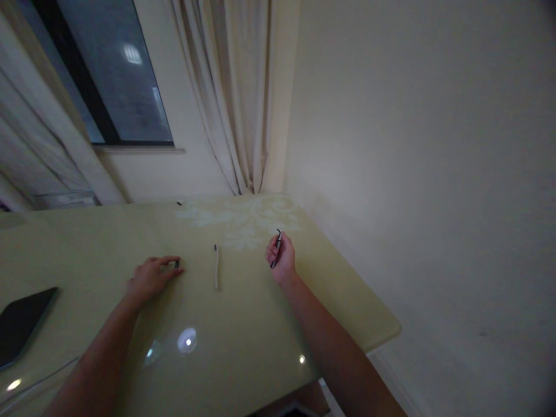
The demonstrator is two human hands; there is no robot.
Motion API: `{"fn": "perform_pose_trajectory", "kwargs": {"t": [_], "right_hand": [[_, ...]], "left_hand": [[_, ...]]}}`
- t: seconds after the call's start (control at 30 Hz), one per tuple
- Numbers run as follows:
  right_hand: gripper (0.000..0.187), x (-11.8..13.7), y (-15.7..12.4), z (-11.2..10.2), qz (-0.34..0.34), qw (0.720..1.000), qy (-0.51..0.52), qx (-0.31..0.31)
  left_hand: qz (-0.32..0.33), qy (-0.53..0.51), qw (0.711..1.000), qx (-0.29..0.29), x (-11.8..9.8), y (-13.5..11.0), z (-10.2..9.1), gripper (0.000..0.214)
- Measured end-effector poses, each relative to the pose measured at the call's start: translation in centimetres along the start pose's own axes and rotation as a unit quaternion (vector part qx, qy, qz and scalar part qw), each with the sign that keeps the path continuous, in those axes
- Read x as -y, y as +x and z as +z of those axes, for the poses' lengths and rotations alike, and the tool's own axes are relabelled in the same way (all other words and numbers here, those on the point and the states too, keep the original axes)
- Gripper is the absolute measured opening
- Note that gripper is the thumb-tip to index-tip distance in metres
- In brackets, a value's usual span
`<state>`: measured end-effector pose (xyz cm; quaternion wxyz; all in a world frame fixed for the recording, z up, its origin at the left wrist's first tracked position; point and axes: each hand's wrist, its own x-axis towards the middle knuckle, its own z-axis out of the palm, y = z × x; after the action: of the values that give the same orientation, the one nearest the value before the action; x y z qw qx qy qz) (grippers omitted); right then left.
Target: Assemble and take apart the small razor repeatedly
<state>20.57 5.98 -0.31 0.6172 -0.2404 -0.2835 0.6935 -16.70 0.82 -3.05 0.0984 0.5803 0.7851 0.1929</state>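
Observation:
My right hand (282, 259) rests on a glossy pale green table (243, 324) with its fingers closed round a thin dark pen-like stick (277, 248) that pokes out beyond the fingertips. My left hand (152, 275) lies on the table to the left, its fingertips pinched on a small dark object (176, 263) too small to name. Between the two hands lies a slim white stick with a dark tip (216, 266), touched by neither hand.
A dark tablet or phone (21, 321) lies at the table's left edge. Beige curtains (234, 98) and a dark window (113, 69) are behind the table. A bare wall (412, 174) runs along the right. The table's right corner (393, 330) is near.

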Motion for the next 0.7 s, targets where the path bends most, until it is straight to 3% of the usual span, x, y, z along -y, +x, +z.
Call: {"fn": "perform_pose_trajectory", "kwargs": {"t": [0.1, 0.2, 0.3, 0.47, 0.57, 0.7], "right_hand": [[0.041, -0.2, -0.2, 0.1, 0.012, 1.000, -0.005, -0.011], [0.040, -0.8, -0.3, 0.4, 0.027, 0.999, -0.038, -0.013], [0.042, -1.6, -0.8, 0.9, 0.042, 0.991, -0.125, 0.021], [0.044, -2.2, -2.4, 2.0, 0.049, 0.969, -0.216, 0.110], [0.041, -2.0, -3.2, 2.5, 0.057, 0.961, -0.221, 0.156], [0.036, -1.9, -3.6, 2.6, 0.073, 0.952, -0.231, 0.186]], "left_hand": [[0.002, -0.019, 1.000, -0.011, -0.8, -0.2, 0.0, 0.051], [0.029, -0.081, 0.994, -0.070, -3.0, -1.1, 0.2, 0.049], [0.126, -0.184, 0.966, -0.128, -7.2, -2.9, 0.8, 0.046], [0.305, -0.274, 0.898, -0.162, -13.9, -6.5, 2.2, 0.040], [0.358, -0.293, 0.868, -0.179, -15.3, -7.7, 2.9, 0.040], [0.370, -0.299, 0.858, -0.194, -15.3, -8.2, 3.0, 0.038]]}}
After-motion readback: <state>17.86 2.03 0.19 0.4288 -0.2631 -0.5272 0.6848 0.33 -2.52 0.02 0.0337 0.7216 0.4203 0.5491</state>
